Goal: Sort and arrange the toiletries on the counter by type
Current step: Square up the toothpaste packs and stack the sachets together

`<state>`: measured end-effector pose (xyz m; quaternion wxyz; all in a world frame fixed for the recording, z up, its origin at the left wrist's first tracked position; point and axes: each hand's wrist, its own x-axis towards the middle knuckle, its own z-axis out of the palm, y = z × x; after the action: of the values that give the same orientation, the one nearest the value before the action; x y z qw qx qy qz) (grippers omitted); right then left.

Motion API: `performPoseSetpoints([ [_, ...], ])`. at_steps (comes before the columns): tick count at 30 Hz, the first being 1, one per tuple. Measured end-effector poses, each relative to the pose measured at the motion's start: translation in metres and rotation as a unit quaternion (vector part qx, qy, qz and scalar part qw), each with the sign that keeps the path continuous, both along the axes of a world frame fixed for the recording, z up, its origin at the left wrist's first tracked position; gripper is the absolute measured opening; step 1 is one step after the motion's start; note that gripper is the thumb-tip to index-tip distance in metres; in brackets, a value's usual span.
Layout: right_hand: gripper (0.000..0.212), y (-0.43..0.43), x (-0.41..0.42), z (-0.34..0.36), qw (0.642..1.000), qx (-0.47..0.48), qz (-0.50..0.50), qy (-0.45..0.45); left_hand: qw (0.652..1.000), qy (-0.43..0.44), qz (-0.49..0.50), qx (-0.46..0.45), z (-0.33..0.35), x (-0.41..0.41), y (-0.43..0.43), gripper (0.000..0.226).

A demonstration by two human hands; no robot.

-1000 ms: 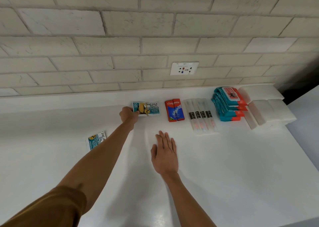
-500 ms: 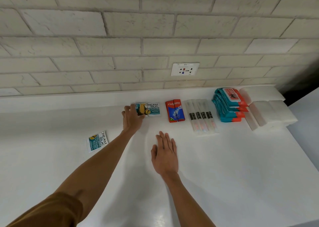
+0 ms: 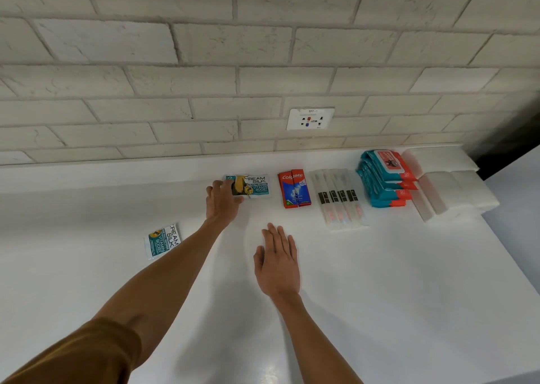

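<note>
Cream Silk sachet at back of counter, left end under left hand, fingers nearly straight, touching it; second sachet well apart, front left; Colgate sachets, toothbrushes, wipes packs rightward; right hand flat, fingers straight.

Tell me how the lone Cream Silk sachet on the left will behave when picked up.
The lone sachet looks thin and flat, so it is probably light and floppy, bending if pinched by a corner. Lying flush on the smooth counter, it may slide when pushed and be hard to get under. Being flat, it should not roll.
</note>
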<state>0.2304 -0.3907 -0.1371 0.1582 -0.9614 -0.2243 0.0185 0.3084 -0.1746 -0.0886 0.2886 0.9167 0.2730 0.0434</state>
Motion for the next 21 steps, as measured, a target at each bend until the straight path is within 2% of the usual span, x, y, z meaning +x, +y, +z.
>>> performPoseSetpoints([
  [5, 0.054, -0.001, 0.000, -0.001, 1.000, 0.002, 0.002, -0.001, 1.000, -0.025, 0.000, -0.011, 0.011, -0.010, -0.002, 0.056],
  [12, 0.058, -0.003, 0.000, -0.002, 1.000, -0.011, 0.017, 0.006, 0.995, -0.065, -0.065, -0.025, 0.017, -0.058, 0.011, 0.030],
  [17, 0.062, -0.005, -0.001, -0.004, 0.999, -0.031, 0.031, 0.013, 0.996, -0.042, -0.072, 0.004, 0.023, -0.107, 0.038, 0.022],
  [21, 0.064, -0.006, -0.004, -0.005, 0.998, -0.043, 0.038, 0.012, 0.999, -0.010, -0.044, 0.025, 0.023, -0.146, 0.070, 0.032],
])
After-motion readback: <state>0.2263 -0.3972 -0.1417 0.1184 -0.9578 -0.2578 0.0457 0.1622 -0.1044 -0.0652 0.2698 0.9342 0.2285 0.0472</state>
